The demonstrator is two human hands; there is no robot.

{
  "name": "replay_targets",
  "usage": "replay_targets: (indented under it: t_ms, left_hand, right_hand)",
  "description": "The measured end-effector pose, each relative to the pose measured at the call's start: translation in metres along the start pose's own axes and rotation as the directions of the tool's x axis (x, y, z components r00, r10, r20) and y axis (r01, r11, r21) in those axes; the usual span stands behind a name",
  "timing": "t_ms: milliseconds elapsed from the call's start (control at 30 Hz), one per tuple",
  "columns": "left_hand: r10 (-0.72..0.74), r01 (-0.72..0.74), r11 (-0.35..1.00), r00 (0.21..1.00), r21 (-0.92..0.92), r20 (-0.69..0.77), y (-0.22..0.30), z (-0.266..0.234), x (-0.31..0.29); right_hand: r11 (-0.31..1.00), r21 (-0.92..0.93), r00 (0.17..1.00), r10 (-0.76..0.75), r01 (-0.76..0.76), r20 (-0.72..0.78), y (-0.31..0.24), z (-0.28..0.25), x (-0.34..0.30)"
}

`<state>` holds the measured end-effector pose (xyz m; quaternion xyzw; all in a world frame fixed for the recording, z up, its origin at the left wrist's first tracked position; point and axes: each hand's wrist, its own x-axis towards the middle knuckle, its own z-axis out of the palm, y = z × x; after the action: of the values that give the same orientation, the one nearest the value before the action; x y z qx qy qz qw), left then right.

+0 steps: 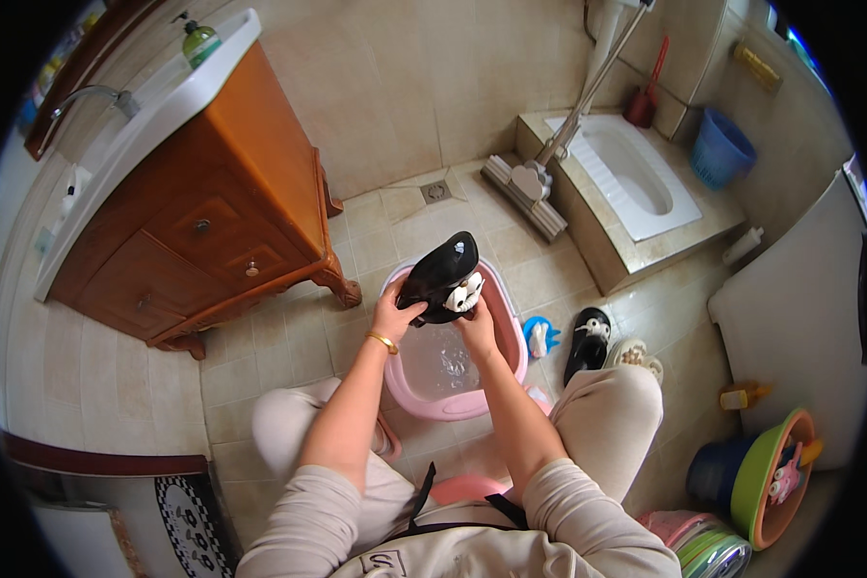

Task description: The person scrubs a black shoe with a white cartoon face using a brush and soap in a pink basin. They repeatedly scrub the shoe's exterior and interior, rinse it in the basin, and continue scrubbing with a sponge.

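A black slipper (440,270) with a white cartoon-face ornament on its strap is held tilted in both hands. My left hand (393,312) grips its left edge, thumb across the side. On the other side my right hand (477,328) has its fingers closed on the slipper beside the white ornament. Below the slipper stands a pink basin (516,352) with water and some foam in it. To the basin's right lies a small blue item (536,337) with something white on it. A matching black slipper (584,358) rests on the floor further right.
Pale slippers (631,354) lie by my right knee. A wooden vanity cabinet (226,193) stands at the left. At the back, a flat mop (530,193) leans by the raised squat toilet (636,183) and a blue basket (721,149). Stacked basins (756,482) are at lower right.
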<state>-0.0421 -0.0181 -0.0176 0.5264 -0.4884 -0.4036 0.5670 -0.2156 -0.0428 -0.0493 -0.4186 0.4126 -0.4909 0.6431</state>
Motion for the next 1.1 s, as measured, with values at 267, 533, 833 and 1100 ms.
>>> replay_targets:
  t_ms: [267, 533, 833, 1100]
  left_hand:
    - [0.175, -0.145, 0.965, 0.977, 0.22, -0.125, 0.1, -0.011, 0.007]
    - [-0.192, 0.128, 0.953, 0.956, -0.274, -0.22, 0.101, -0.017, 0.004]
    - [-0.445, 0.444, 0.865, 0.894, -0.233, 0.051, 0.127, -0.012, -0.003]
    - [-0.501, 0.522, 0.807, 0.853, -0.276, 0.15, 0.114, -0.015, 0.022]
  right_hand:
    - [0.985, -0.13, 0.943, -0.061, 0.109, 0.326, -0.104, 0.01, -0.005]
    - [0.749, -0.615, 0.864, 0.117, 0.247, 0.489, -0.183, -0.016, -0.019]
    - [0.884, -0.461, 0.795, 0.334, -0.077, 0.507, -0.163, -0.006, -0.01]
    - [0.885, -0.465, 0.832, 0.241, 0.023, 0.499, -0.15, 0.002, 0.016]
